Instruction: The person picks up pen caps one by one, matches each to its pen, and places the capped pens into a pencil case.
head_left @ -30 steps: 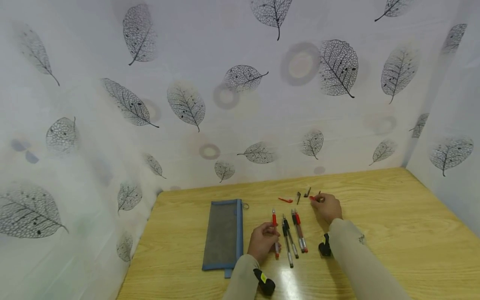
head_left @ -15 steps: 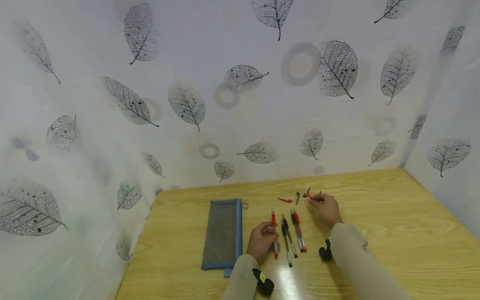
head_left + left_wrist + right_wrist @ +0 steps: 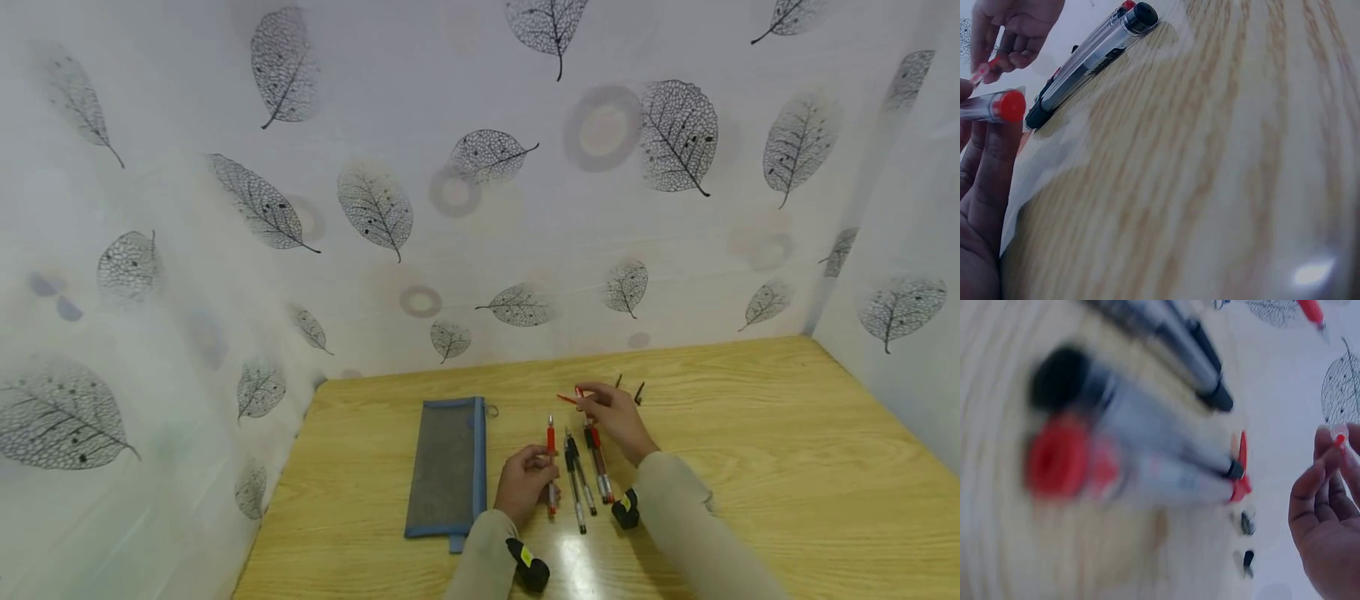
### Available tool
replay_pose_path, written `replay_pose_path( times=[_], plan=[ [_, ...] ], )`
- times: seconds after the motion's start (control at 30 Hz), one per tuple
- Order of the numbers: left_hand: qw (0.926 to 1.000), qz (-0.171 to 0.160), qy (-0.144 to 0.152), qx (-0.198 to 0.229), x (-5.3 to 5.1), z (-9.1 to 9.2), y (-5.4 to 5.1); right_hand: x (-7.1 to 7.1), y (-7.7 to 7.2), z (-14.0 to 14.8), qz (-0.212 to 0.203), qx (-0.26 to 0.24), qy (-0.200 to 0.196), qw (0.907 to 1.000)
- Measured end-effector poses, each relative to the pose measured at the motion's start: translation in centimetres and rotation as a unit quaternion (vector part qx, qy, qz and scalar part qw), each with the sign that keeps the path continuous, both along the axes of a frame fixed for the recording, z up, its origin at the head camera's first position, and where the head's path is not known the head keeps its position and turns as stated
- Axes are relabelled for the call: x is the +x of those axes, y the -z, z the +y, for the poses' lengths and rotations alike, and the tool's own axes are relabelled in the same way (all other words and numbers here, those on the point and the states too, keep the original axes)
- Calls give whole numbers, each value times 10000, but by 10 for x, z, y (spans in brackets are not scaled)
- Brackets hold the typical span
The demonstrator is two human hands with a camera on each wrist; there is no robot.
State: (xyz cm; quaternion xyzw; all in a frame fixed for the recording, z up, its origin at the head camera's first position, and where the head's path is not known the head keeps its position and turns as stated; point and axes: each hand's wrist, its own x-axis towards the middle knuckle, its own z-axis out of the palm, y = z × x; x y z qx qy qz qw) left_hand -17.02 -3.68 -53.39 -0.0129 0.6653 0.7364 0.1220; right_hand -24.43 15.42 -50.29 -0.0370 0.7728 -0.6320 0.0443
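Our right hand swung left, fingers pinching a red cap. Cap's now nearer the uncapped red pen our left hand grips.

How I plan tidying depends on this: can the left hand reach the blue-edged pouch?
Probably yes: nothing shows between the left hand and the pouch, though that hand holds a red pen.

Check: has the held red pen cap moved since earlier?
Yes: the held red pen cap moved left, toward the blue-edged mesh pouch, in head view.
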Motion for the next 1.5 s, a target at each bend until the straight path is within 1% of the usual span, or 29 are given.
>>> replay_pose_path(
  times=[0.07, 0.13, 0.17, 0.3, 0.37, 0.57, 0.83, 0.93, 1.13, 1.23, 1.33, 1.5],
  plan=[
    [10000, 36, 22, -10, 0, 0, 0, 1, -4, -5, 26, -122, -23, 9999],
    [10000, 74, 53, -36, 0, 0, 0, 5, -14, -10, 32, -266, -69, 9996],
    [9999, 78, 63, -30, 0, 0, 1, 5, -14, -12, 66, -320, -82, 9994],
    [9999, 103, 89, 13, 0, -2, 2, 4, -14, -20, 171, -343, -122, 9992],
    [9999, 109, 124, 45, 0, -2, 3, 1, -7, -23, 236, -253, -131, 9993],
    [9996, 109, 213, 115, 0, -3, 3, 1, -7, -27, 154, -211, -283, 9993],
    [9998, 108, 67, 134, -2, -3, 4, 3, -5, -31, 117, -163, -651, 9977],
    [9996, 114, 72, 232, 0, -4, 1, 2, -3, -33, 120, -171, -726, 9971],
    [9987, 146, 145, 473, 6, -8, -14, 0, 0, -34, 145, -259, -739, 9968],
    [9983, 145, 167, 530, 7, -8, -17, 2, -2, -36, 180, -224, -733, 9969],
    [9982, 167, 176, 541, 6, -8, -15, 5, -3, -37, 195, -248, -774, 9965],
    [9987, 199, 176, 428, 2, -5, -1, 7, -2, -39, 158, -366, -966, 9945]
  ],
)
